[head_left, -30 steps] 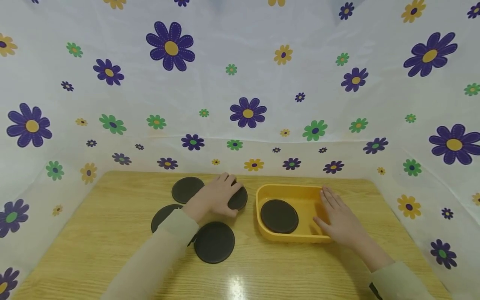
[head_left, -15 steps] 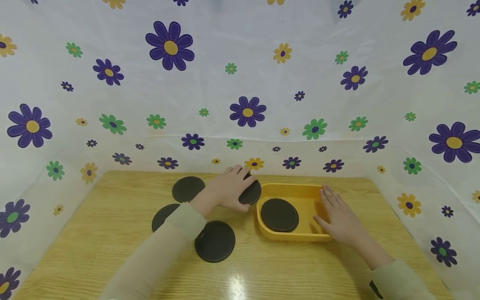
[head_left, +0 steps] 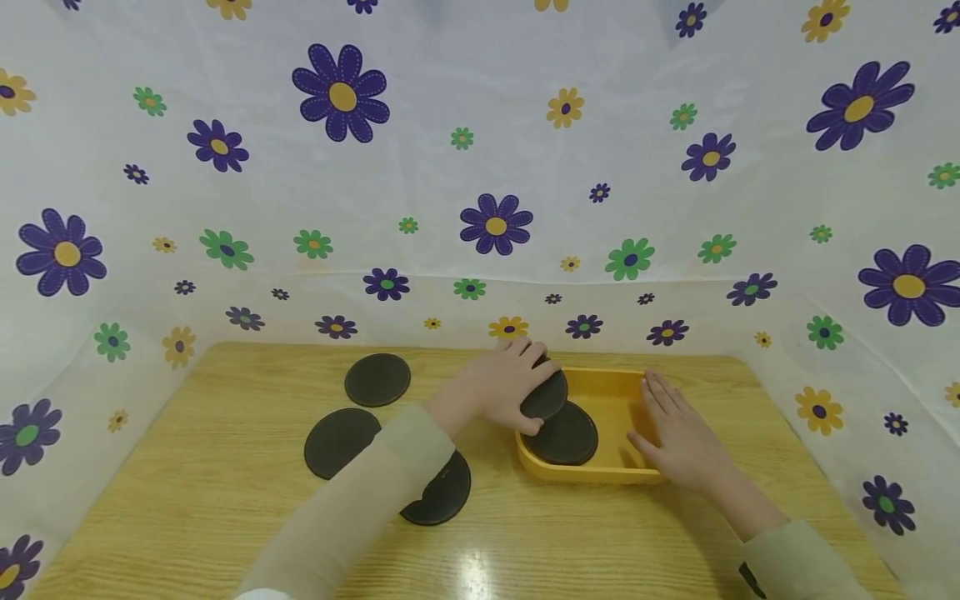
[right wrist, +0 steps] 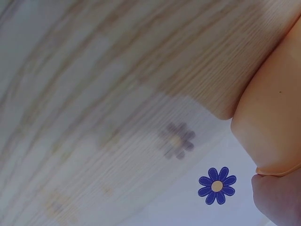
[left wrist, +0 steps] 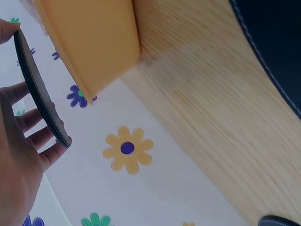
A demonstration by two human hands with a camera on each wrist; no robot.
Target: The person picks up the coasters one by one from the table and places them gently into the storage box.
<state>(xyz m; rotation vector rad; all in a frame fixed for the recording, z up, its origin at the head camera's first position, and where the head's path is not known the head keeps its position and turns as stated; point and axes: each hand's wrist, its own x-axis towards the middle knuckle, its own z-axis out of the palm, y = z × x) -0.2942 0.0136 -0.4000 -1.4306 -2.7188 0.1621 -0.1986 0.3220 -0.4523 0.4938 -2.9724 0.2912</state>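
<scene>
My left hand grips a round black coaster by its edges, thumb on one side and fingers on the other. The coaster is above the left end of a yellow plastic tray and partly overlaps, from the head camera, another black coaster lying inside. With fingers straight, my right hand rests along the tray's right side; the right wrist view catches only a bit of it next to the tray's outer wall.
Left of the tray on the wooden table lie three more coasters: one at the back, one at the left, one nearer the front partly under my left sleeve. A flowered white cloth hangs behind and at both sides.
My left hand has carried the coaster rightward from the table, past the tray's left rim, to above the tray. The right hand and tray have stayed put.
</scene>
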